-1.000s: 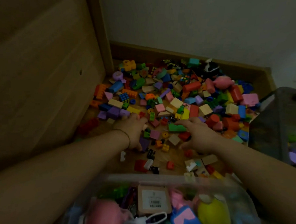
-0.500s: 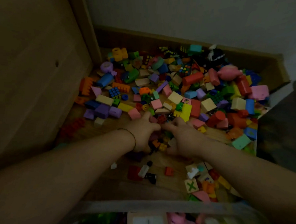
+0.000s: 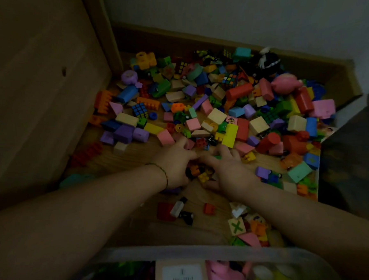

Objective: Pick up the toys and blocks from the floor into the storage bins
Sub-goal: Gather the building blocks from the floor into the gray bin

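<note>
A big heap of coloured blocks [image 3: 221, 111] and toys covers the wooden floor in the corner. My left hand [image 3: 176, 163] and my right hand [image 3: 229, 170] are cupped together at the near edge of the heap. Between them sits a small clump of bricks [image 3: 201, 172], orange, yellow and black, with both palms pressed against it. A clear storage bin [image 3: 173, 253] stands just below my arms, with toys inside. A few loose pieces [image 3: 176, 210] lie on the floor between my hands and the bin.
A wooden panel [image 3: 42, 94] rises on the left and a wooden baseboard [image 3: 184, 39] runs along the back wall. A dark second container [image 3: 350, 148] stands at the right. A block with a green X [image 3: 236, 226] lies near the bin's rim.
My hands have drawn together from apart and gathered small bricks between them. The view has tilted up, so less of the bin shows.
</note>
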